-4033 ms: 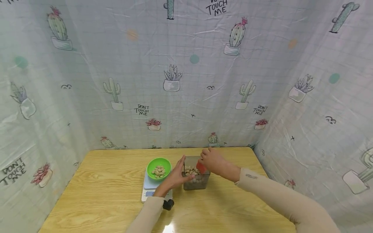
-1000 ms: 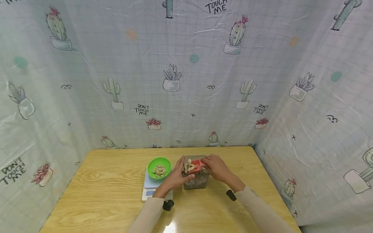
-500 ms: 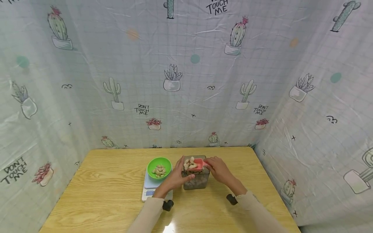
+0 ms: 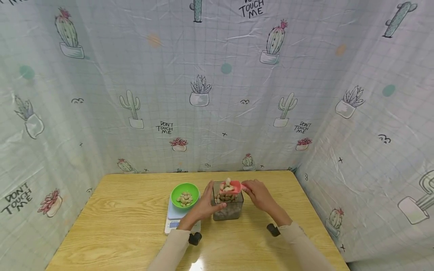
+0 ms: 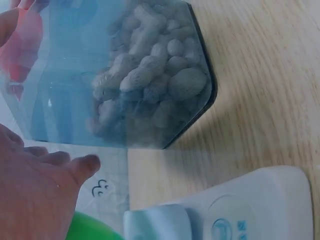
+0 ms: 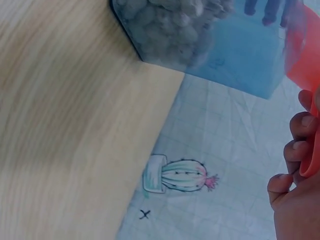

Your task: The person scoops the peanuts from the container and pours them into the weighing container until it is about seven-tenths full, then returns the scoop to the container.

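My right hand [image 4: 260, 195] grips the handle of a red scoop [image 4: 236, 186], its fingers curled round it in the right wrist view. Several peanuts in their shells [image 4: 228, 187] fill the scoop, which is held over the mouth of a clear grey square container [image 4: 226, 214]. More peanuts [image 5: 150, 70] lie in the bottom of that container. My left hand [image 4: 204, 206] touches the container's near left corner, thumb stretched along the front and fingers extended along the left side. Left of it, a green bowl [image 4: 175, 190] with peanuts sits on a white kitchen scale [image 4: 169, 227].
The container and scale stand side by side on a wooden table [image 4: 125, 222]. A patterned curtain [image 4: 217, 124] hangs behind the table and along both sides. The scale's display [image 4: 174, 225] is too small to read.
Earlier, my right hand had the scoop down inside the container. The scoop has since turned level, filled with peanuts and risen to the rim. The left hand stays in place.
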Tool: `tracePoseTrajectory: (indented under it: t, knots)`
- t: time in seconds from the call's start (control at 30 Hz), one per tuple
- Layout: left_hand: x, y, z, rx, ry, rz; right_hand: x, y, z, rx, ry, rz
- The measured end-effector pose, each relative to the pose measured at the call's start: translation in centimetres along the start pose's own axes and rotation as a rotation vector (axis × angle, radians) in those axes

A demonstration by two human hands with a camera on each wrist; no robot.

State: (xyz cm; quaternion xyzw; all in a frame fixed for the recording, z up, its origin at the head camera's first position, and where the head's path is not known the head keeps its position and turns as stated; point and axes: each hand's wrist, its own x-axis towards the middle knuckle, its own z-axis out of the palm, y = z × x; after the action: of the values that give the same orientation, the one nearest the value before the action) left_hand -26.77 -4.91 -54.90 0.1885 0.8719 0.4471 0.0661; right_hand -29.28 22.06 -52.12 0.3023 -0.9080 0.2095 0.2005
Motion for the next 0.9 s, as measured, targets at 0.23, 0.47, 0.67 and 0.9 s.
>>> tracePoseTrajectory:
  t: [0.23,0.47,0.67,0.9]
  knots:
    - [-0.3,0.8,-1.4,-0.013,0.037,0.040,0.8,-0.3,-1.7,-0.014,-0.024,-0.025]
    - [-1.1,1.5,-3.5,-0.001,0.083,0.037,1.9,-0.8,-3.1,-0.034,-0.032,-0.073]
    - [-1.9,1.2,-5.3,-0.033,0.107,0.062,2.6,-1.4,-4.0,-0.042,-0.047,-0.088]
    - [-2.9,0.0,-7.4,0.025,0.137,0.028,3.7,-2.5,-4.3,-0.035,-0.082,-0.065]
